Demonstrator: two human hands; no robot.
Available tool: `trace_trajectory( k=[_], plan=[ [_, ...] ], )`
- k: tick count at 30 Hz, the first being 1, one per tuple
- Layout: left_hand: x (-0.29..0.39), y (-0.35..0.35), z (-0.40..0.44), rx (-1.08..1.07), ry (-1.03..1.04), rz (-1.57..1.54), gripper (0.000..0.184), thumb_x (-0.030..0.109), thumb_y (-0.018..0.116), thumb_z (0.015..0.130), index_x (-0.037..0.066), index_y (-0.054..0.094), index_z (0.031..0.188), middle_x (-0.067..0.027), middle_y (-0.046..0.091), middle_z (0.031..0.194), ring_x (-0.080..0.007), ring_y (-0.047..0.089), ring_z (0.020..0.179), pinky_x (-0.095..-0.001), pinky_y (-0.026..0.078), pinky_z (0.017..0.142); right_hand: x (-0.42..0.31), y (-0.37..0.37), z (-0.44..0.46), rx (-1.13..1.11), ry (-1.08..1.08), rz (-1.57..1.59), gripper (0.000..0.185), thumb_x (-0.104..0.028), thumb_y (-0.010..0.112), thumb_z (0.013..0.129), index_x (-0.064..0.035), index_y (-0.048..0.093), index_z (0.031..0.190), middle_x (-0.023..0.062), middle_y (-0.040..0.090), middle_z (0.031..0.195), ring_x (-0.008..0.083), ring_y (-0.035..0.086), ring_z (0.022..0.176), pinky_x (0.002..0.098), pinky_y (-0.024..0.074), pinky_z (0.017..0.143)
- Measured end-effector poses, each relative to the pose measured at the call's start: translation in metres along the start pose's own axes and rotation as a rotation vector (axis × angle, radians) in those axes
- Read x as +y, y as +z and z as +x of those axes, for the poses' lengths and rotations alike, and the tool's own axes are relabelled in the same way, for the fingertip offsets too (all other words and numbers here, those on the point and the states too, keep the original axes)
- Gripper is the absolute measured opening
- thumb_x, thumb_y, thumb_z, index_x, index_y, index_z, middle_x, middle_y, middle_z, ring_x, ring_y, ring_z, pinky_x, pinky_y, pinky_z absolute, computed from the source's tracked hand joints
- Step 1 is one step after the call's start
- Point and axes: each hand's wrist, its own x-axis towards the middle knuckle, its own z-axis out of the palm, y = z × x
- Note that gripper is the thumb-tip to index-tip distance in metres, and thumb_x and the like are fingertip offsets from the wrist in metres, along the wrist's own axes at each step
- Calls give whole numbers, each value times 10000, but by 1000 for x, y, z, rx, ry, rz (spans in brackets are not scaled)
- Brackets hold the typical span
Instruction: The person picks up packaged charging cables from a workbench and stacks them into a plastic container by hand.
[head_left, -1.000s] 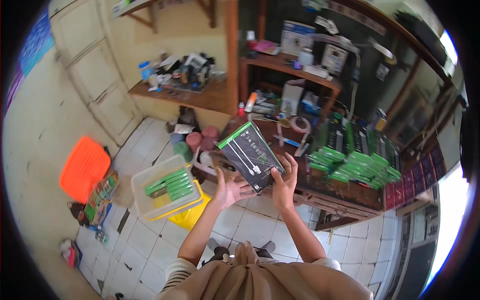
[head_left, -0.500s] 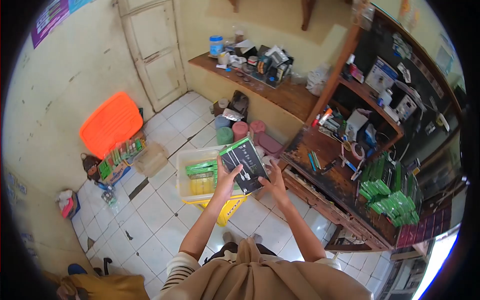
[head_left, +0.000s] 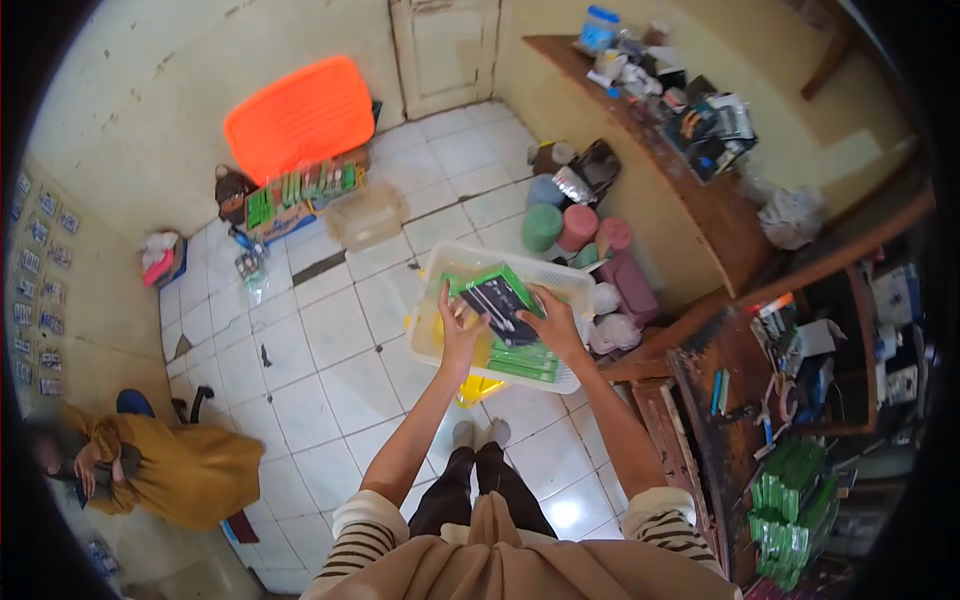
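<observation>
Between both hands is a black box with green edges [head_left: 500, 304], printed with a white cable, held tilted above a translucent plastic tub [head_left: 425, 345]. My left hand [head_left: 460, 332] grips its left side, thumb on the front face. On its right side my right hand [head_left: 552, 322] is closed, thumb across the front. Inside the tub, below the held box, lie several green-edged boxes [head_left: 523, 362] in a stack. More green shows behind the held box at the tub's far left. Beneath the tub sits a yellow container [head_left: 478, 390].
To the right, a worn wooden desk [head_left: 715, 455] bears a heap of green packages [head_left: 790, 510]. An orange lid [head_left: 300, 115] leans on the wall behind a carton of green boxes [head_left: 290, 205]. Coloured rolls [head_left: 543, 228] stand beyond the tub. Another person [head_left: 190, 470] is at lower left.
My view has swung, bringing the person at lower left into fuller view. Both hands have carried the box over the tub, and it is now tilted away from me.
</observation>
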Motion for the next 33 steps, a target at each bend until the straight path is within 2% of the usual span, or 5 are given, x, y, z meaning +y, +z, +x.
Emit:
trace_trajectory(
  k=[3, 5, 13, 20, 33],
  plan=[
    [-39, -28, 14, 249, -144, 9, 738, 45, 579, 789, 174, 152, 1377, -133, 319, 1281, -230, 389, 1149, -331, 364, 935, 39, 47, 28, 54, -55, -66, 481, -80, 645, 734, 3, 466, 1173, 198, 524, 1159, 327, 519, 1061, 360, 407, 894],
    [-50, -40, 25, 277, -227, 148, 661, 168, 522, 859, 246, 118, 1376, -112, 259, 1365, -226, 356, 1190, -437, 323, 943, 65, 73, 38, 46, -56, -75, 476, -78, 635, 737, 0, 463, 1174, 196, 523, 1155, 339, 518, 1050, 372, 411, 886],
    [-96, -59, 69, 349, -288, 257, 840, 478, 561, 809, 119, 59, 1379, -139, 225, 1375, -307, 300, 1231, -496, 299, 946, 105, 98, 42, -45, -74, -169, 454, -87, 634, 744, -17, 480, 1165, 197, 540, 1116, 350, 530, 1015, 379, 430, 857],
    [-98, -53, 84, 384, -309, 144, 878, 495, 558, 806, 79, 34, 1375, -159, 230, 1365, -333, 331, 1213, -487, 357, 914, 108, 103, 54, -73, -169, -309, 438, -31, 618, 719, -3, 486, 1136, 180, 558, 1043, 338, 560, 923, 389, 471, 781],
    [-125, -73, 103, 450, -415, 7, 386, 265, 424, 926, 90, 290, 1242, -110, 433, 1179, -277, 565, 926, -358, 518, 732, 122, 150, 64, -197, -241, -642, 353, 1, 579, 660, -19, 531, 1009, 127, 592, 844, 285, 598, 780, 352, 502, 665]
  ],
)
